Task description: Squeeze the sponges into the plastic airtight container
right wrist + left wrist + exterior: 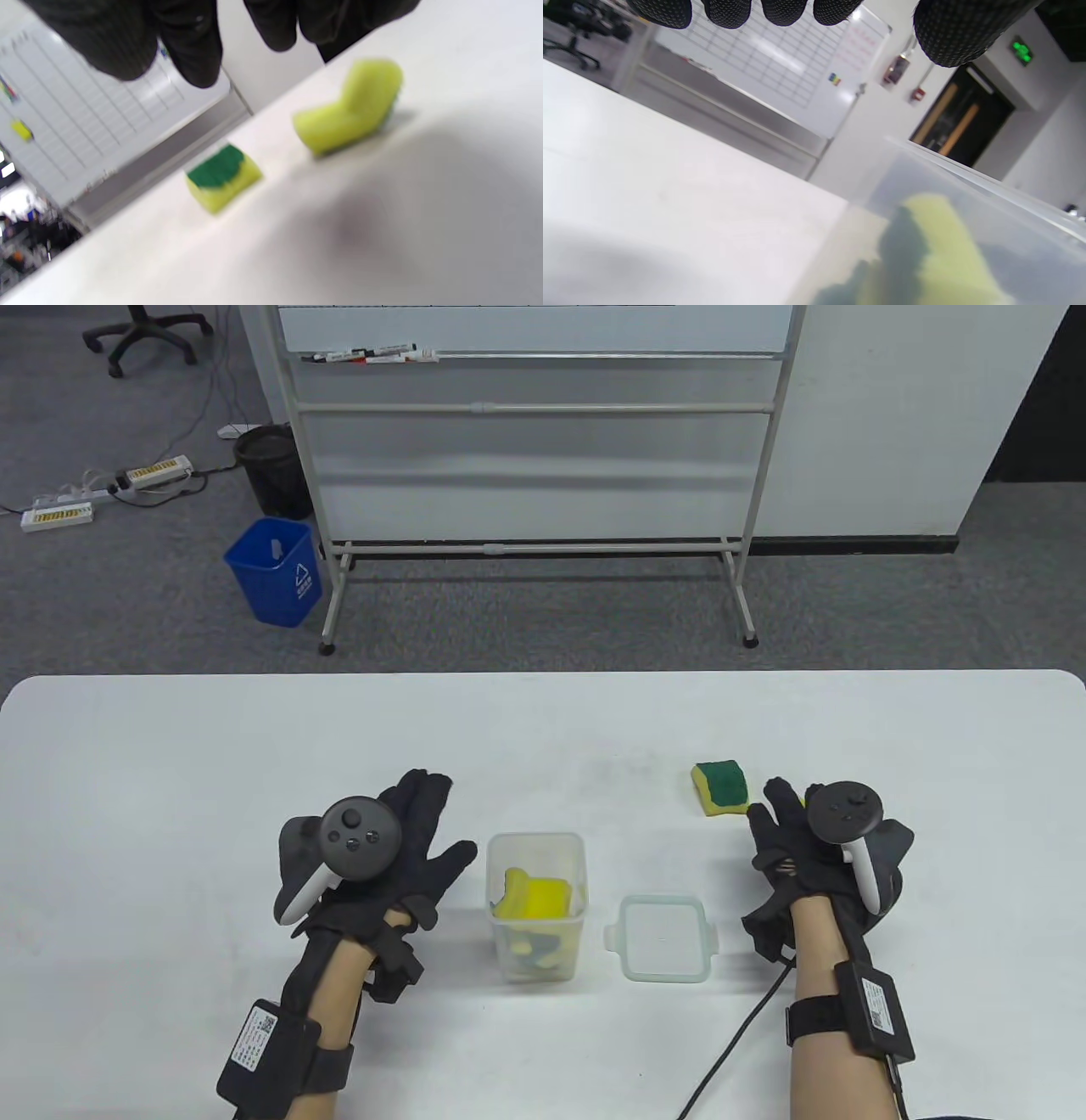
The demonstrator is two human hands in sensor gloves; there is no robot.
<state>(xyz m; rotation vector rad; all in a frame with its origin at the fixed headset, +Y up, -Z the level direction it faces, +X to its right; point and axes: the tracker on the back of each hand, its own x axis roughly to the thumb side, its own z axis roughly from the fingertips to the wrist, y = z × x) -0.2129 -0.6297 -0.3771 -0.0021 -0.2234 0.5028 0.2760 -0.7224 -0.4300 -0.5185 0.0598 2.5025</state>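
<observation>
- The left hand (386,848) is hovering just to the left of the container (536,853), fingers spread and holding nothing; in the left wrist view its fingertips (782,10) are hanging straight above the table (170,780), with the container's cloudy wall (925,178) close by.
- The container is standing upright and uncovered, with yellow-and-green sponges (534,897) already sitting pressed inside; how many are in there cannot be told through the plastic.
- The lid (663,937) is lying flat just to the right of the container, near it but not touching; closing up is not yet done.
- A green-topped sponge (721,787) is lying further right of the container and a little beyond it; the right wrist view is showing a second, bent yellow sponge (352,110) close to this one, mostly hidden under the hand in the table view.
- The right hand (793,848) is reaching well to the right of the container, fingers relaxed and gripping nothing, its fingertips (191,59) hanging above the loose sponges.
- Judging from this, the task is partway along; at least two sponges are left to squeeze in.
</observation>
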